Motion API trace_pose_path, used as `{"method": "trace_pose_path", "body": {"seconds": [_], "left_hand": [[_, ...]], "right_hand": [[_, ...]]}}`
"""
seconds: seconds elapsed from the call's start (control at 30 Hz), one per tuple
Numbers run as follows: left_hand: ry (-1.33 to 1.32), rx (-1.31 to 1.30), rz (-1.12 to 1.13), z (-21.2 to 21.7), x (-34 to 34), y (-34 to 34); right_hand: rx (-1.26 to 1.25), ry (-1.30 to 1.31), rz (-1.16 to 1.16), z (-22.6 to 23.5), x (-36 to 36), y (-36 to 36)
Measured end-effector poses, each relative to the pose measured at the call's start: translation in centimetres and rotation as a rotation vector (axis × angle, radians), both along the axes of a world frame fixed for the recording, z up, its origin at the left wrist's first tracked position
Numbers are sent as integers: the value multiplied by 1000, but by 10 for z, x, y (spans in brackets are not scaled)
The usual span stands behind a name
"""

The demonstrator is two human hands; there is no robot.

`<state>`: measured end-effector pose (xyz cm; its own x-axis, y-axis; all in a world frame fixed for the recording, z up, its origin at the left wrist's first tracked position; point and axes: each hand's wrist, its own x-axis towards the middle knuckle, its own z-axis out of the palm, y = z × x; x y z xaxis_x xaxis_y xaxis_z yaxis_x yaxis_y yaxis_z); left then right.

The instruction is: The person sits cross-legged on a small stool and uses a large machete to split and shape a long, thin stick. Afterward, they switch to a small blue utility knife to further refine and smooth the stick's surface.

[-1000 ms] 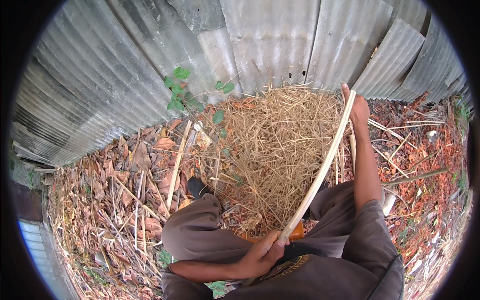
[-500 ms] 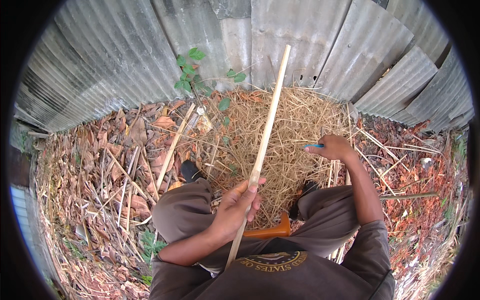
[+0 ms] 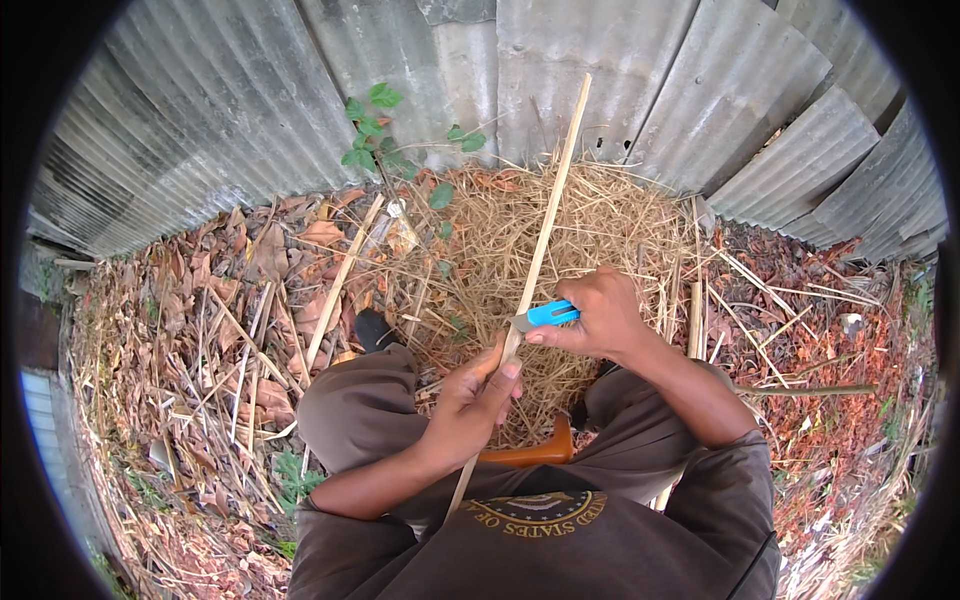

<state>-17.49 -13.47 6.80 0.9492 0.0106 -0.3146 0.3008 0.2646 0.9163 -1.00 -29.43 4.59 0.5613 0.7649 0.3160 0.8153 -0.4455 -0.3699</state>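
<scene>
My left hand [image 3: 470,400] grips a long thin wooden strip [image 3: 545,230] that slants up toward the far corrugated metal fence [image 3: 250,120]. My right hand [image 3: 600,320] is closed around a blue-handled knife [image 3: 545,315], its blade laid against the strip just above my left fingertips. A slip toward them could cut me, I judge, over the straw pile [image 3: 590,230].

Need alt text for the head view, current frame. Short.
Seen from above, a seated person's left hand grips a long pale bamboo strip while the right hand sets a blue-handled knife against it. A pile of dry shavings lies ahead, with dead leaves to the left and a corrugated metal fence behind.
</scene>
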Motion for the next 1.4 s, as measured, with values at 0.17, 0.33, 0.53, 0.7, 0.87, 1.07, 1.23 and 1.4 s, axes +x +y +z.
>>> {"method": "trace_pose_path", "body": {"seconds": [0.17, 0.33, 0.53, 0.7, 0.87, 1.07, 1.23, 1.4], "left_hand": [[30, 94, -29, -4, 1, -1], [-142, 313, 7, -17, -3, -11], [-145, 328, -15, -11, -1, -5], [-198, 322, 34, -12, -3, -13], [-179, 393, -16, -17, -8, -12], [-183, 251, -144, -17, -30, -26], [-126, 304, -81, -20, -24, -10], [-156, 365, -16, -28, -19, -8]], "right_hand": [[35, -177, 46, -11, -1, 1], [51, -225, -81, -17, 19, -5], [16, -177, -108, -17, 11, -4], [-17, -234, -51, -13, 10, -6], [22, -292, -42, -15, 25, -8], [-219, -24, -626, -24, 93, -54], [-171, 28, -209, -25, 11, -19], [-121, -41, -51, -28, -3, -7]]}}
